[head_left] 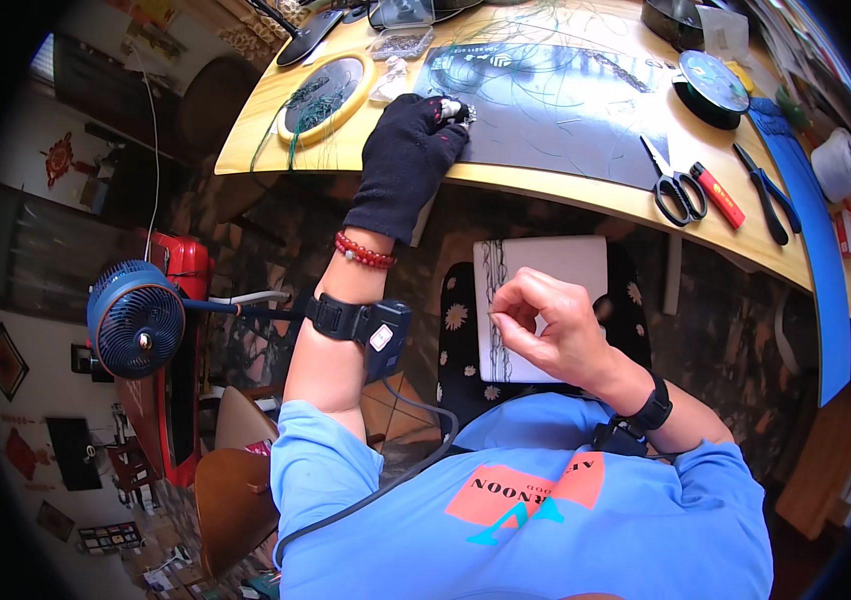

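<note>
Pale wooden table [691, 145] at twelve o'clock, black-gloved left hand [411, 150] atop, grip hidden from me, bare right hand [564, 325], thumb and fingertip pressed together, above white rectangular board [556, 255]

Two hands [411, 155] [561, 322], one pair of scissors [681, 197], one fan [138, 318]

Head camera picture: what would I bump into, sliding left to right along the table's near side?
Yellow-rimmed round tray, gloved left hand, black-handled scissors, red lighter, dark pliers, long blue strip.

pale wall [41, 388] w/ diamond pic [6, 357], brn chair [234, 505]; patterned flr [266, 350], prob. tile.
</note>
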{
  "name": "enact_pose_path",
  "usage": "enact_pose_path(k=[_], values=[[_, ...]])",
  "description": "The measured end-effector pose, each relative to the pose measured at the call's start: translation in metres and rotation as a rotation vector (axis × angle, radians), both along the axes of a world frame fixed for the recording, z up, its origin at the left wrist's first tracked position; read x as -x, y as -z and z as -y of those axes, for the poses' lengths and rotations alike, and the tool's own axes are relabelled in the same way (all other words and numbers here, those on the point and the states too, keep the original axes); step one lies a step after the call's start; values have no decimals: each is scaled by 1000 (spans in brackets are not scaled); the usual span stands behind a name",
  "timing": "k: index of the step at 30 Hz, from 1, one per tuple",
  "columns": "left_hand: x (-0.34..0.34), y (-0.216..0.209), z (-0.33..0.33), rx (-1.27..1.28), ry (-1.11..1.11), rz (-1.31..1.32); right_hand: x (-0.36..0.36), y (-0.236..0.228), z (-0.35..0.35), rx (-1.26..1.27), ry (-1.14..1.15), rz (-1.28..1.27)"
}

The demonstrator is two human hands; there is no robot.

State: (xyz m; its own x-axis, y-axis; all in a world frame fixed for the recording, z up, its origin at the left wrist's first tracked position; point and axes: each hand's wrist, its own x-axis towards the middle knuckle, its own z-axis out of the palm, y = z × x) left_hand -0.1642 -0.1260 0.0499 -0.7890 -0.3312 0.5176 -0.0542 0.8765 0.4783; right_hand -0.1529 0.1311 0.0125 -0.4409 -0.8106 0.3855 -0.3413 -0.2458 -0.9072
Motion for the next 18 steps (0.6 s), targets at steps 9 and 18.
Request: enact_pose_path(k=[9,18], values=[[17,12,8,-69,-105,2,0,4,-3,0,14,21],[19,-8,11,-111,-199,122,-1,4,-6,-17,16,64]])
